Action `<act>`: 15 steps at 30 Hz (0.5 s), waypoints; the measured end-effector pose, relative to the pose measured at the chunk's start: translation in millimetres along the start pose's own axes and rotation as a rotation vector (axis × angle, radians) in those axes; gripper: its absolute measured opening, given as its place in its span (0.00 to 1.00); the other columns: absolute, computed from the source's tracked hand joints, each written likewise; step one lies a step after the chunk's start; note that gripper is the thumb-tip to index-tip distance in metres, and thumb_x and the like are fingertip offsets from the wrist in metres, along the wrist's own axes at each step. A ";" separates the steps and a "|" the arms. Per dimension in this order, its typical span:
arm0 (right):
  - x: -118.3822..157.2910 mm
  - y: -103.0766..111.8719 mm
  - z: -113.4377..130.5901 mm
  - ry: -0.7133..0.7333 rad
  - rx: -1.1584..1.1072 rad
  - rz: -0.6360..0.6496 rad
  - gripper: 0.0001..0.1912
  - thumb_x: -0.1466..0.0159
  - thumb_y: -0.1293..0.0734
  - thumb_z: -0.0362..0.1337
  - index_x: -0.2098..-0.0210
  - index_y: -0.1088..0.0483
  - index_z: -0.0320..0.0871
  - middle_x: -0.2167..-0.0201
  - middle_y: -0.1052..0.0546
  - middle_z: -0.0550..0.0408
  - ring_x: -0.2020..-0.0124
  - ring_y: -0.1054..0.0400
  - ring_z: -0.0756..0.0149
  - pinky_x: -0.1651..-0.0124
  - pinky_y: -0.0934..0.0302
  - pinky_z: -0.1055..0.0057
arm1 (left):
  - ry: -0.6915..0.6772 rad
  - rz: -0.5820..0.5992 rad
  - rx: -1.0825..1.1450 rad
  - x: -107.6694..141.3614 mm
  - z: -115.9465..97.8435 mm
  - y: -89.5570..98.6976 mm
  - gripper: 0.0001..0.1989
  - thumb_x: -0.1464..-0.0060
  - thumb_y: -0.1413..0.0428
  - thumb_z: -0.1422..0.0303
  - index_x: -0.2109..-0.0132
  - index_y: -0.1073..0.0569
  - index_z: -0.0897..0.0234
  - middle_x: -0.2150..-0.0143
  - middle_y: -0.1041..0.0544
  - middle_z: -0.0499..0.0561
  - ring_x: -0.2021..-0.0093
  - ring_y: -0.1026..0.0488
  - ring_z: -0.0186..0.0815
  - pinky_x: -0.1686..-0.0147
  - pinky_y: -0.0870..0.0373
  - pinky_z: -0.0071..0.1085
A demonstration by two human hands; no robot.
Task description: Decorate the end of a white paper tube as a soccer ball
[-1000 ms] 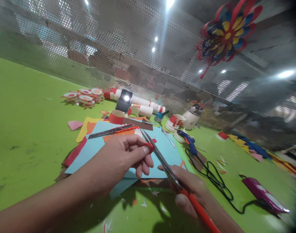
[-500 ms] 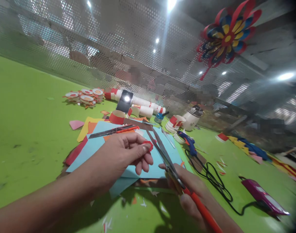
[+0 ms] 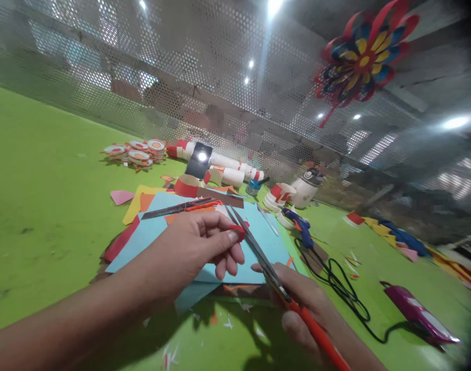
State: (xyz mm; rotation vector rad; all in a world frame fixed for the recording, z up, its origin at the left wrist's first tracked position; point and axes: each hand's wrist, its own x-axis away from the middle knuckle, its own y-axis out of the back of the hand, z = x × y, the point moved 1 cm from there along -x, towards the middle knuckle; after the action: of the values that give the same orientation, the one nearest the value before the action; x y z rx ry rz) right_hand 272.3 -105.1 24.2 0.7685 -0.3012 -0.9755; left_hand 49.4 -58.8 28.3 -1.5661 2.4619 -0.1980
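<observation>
Left hand [image 3: 210, 241] pinches red paper [image 3: 239, 233]; right hand [image 3: 302, 293] curls around scissors [image 3: 263, 257].
Trimming appears unfinished: the scissors straddle or meet the paper's edge beside the left hand; scraps [image 3: 228, 322] litter the worktop [image 3: 46, 154] below.

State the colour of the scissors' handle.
The scissors' handle is orange-red, best seen in the head view.

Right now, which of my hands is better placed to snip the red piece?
Likely your right hand: it holds the scissors, with their blades right by the red piece, while your left hand is occupied pinching that piece.
</observation>
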 end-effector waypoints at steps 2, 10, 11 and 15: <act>1.1 0.0 -1.6 0.008 0.018 -0.020 0.24 0.34 0.43 0.59 0.55 0.32 0.47 0.65 0.28 0.55 0.66 0.38 0.64 0.63 0.43 0.71 | -0.005 0.005 0.001 -0.4 -0.1 0.1 0.10 0.43 0.42 0.67 0.68 0.26 0.70 0.75 0.23 0.49 0.79 0.30 0.25 0.78 0.34 0.22; -1.7 0.5 4.9 0.038 0.014 -0.032 0.25 0.34 0.43 0.60 0.54 0.32 0.47 0.66 0.27 0.56 0.68 0.37 0.66 0.65 0.43 0.73 | 0.005 -0.013 0.010 0.8 -2.0 -1.6 0.09 0.43 0.42 0.69 0.69 0.27 0.70 0.76 0.23 0.49 0.80 0.31 0.24 0.78 0.34 0.21; -2.1 0.5 5.1 0.031 0.008 -0.027 0.26 0.34 0.43 0.60 0.54 0.31 0.47 0.66 0.27 0.56 0.68 0.37 0.66 0.65 0.44 0.73 | 0.004 -0.013 0.006 0.8 -2.6 -2.0 0.09 0.43 0.43 0.69 0.70 0.27 0.70 0.76 0.23 0.49 0.80 0.31 0.24 0.78 0.34 0.21; -2.0 -0.2 1.7 0.035 0.002 -0.031 0.26 0.34 0.43 0.60 0.51 0.32 0.48 0.67 0.28 0.57 0.69 0.39 0.67 0.65 0.44 0.73 | 0.013 -0.020 -0.005 0.0 -3.9 -2.9 0.09 0.42 0.43 0.70 0.70 0.27 0.70 0.76 0.23 0.49 0.79 0.31 0.25 0.78 0.35 0.20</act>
State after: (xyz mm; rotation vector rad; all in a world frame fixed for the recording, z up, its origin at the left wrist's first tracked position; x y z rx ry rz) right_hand 270.1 -104.3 25.4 0.7938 -0.2603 -0.9901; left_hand 51.0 -60.0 32.8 -1.5973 2.4588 -0.2058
